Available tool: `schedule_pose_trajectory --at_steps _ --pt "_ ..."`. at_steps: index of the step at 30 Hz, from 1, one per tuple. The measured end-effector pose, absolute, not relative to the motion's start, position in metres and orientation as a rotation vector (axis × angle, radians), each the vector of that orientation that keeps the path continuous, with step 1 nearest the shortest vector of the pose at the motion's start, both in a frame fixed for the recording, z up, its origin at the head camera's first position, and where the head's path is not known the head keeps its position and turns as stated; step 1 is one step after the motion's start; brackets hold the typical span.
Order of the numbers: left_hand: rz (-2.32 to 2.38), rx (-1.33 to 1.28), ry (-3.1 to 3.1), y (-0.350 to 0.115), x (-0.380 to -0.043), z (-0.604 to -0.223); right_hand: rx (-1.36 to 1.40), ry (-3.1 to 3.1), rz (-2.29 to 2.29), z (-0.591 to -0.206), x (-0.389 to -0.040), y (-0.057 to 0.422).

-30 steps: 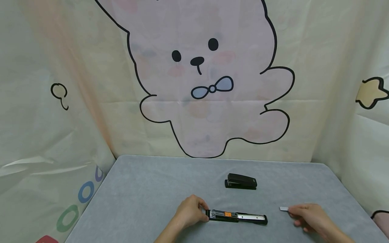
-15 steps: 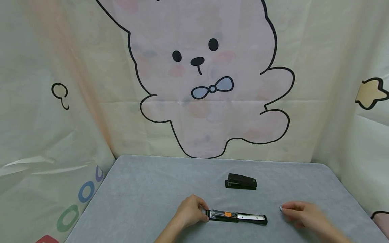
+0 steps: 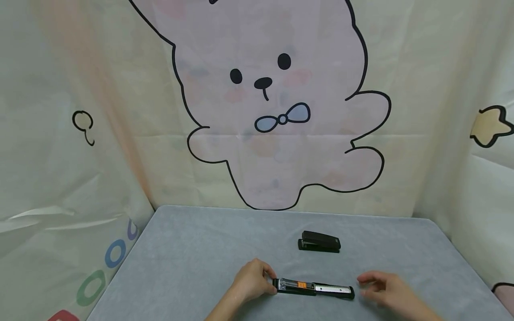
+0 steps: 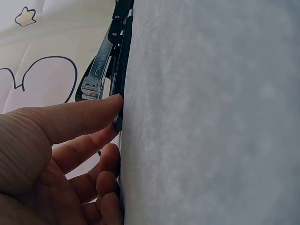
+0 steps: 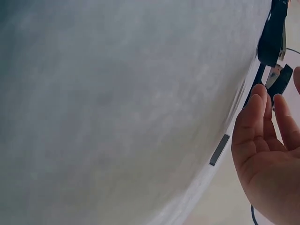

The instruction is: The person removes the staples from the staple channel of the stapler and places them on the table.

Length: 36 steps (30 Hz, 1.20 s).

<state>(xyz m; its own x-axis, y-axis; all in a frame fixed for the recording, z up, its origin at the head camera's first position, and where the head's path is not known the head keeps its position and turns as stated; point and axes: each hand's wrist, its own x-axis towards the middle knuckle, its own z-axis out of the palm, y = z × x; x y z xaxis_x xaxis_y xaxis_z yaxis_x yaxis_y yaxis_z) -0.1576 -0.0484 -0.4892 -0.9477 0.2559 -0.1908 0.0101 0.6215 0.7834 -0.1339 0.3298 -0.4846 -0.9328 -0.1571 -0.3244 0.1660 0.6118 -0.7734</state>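
An opened black stapler [image 3: 333,290] lies lengthwise on the table, its lid folded back to the right and an orange piece showing near its middle. My left hand [image 3: 252,281] pinches its left end between thumb and fingers. In the left wrist view, the silver metal arm [image 4: 97,72] of the stapler stands raised beyond my thumb. Just off the stapler's right end, my right hand [image 3: 387,292] hovers with thumb and fingers parted and nothing seen between them. A small dark grey strip [image 5: 219,150] lies on the table below that hand in the right wrist view.
A second black stapler [image 3: 320,241], closed, stands farther back on the table. The grey cloth-covered table [image 3: 201,249] ends at a hanging cartoon-print curtain [image 3: 273,169], with more curtain along both sides.
My right hand has moved left toward the opened stapler. The small light strip it pinched earlier no longer shows between its fingers, which have parted. My left hand has kept its place.
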Motion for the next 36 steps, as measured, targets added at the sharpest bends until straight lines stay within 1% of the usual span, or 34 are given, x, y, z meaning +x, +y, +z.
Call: schedule_pose_trajectory --at_steps 6,17,27,36 --pt "1.24 0.215 2.563 -0.047 -0.157 -0.49 -0.154 2.368 -1.341 -0.49 -0.133 0.329" --pt "1.224 0.201 2.548 -0.047 -0.158 -0.488 -0.245 2.32 -1.347 -0.49 -0.134 0.315" --pt "1.192 0.256 2.594 -0.048 -0.157 -0.488 -0.504 2.392 -1.313 -0.497 -0.137 0.311" --pt "1.085 0.365 2.604 -0.047 -0.158 -0.485 -0.526 2.481 -1.213 -0.495 -0.139 0.307"
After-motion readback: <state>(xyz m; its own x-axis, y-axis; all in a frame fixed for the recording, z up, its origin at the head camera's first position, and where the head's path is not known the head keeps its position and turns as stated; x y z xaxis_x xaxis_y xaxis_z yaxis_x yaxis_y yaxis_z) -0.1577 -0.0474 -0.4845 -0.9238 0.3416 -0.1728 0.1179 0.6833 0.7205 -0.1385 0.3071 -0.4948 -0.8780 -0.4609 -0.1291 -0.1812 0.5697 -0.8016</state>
